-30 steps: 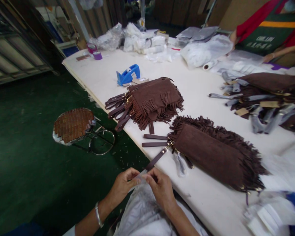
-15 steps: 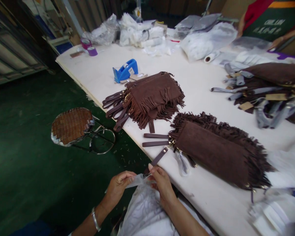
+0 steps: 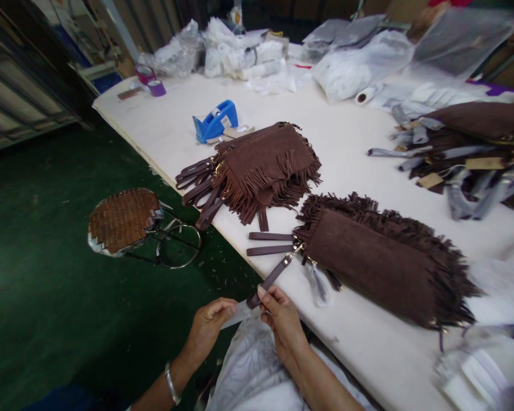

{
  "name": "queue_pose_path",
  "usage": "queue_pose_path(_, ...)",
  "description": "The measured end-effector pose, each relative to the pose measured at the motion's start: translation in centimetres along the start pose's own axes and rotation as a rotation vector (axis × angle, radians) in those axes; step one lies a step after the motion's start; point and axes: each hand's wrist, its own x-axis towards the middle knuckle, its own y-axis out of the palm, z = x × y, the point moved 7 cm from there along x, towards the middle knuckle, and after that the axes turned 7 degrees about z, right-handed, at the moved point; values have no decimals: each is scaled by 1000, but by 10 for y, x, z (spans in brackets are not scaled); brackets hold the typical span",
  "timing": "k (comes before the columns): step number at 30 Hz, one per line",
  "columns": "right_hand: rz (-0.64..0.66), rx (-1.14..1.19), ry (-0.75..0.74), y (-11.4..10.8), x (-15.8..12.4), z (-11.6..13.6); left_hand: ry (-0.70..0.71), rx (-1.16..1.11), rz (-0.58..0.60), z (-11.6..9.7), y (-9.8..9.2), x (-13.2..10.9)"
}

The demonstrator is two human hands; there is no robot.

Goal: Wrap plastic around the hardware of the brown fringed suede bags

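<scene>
Brown-topped stool (image 3: 124, 220) stands on the green floor (image 3: 47, 257), off the near edge of the counter (image 3: 154, 128). Purple tape rolls (image 3: 156, 88) sit by the counter's far-left corner. Left hand (image 3: 212, 322) out past the near edge, over the floor: thumb and fingers pinched on a clear plastic strip (image 3: 239, 314). Blue tape dispenser (image 3: 217, 121) further in on the counter; plastic packaging (image 3: 231, 51) heaped along the far edge. Pile of fringed bags (image 3: 269, 162) just right of the dispenser, its straps poking over the near edge. Brown wrist strap (image 3: 274, 274) clipped to the front fringed bag, loop end hanging past the near edge beside the strip. Right hand (image 3: 285, 319) has that loop end nipped between thumb and fingers. Plastic-wrapped piece (image 3: 319, 284) lies just beside the front bag, near side. Front fringed bag (image 3: 368, 262) lies flat along the near edge, two more straps beside its clip. Another bag heap (image 3: 484, 123) toward the right, with wrapped straps and tan tags.
</scene>
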Motion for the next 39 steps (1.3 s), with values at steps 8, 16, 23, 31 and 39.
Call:
queue_pose_path(8,-19,-101,-79,-1,0,7,-41,58,-92,-9,3,-5)
queue_pose_path(16,-82,-184,-98,-7,-1,15,51,238,-181,-30,11,-11)
queue_pose_path(23,-54,-111,-73,-9,1,12,-19,178,-146,-26,20,-4)
queue_pose_path(31,-43,-75,-52,-13,4,11,-118,-152,15,-34,46,2)
queue_pose_path(39,34,-191,-30,-10,2,19,-111,-205,49,-42,53,30)
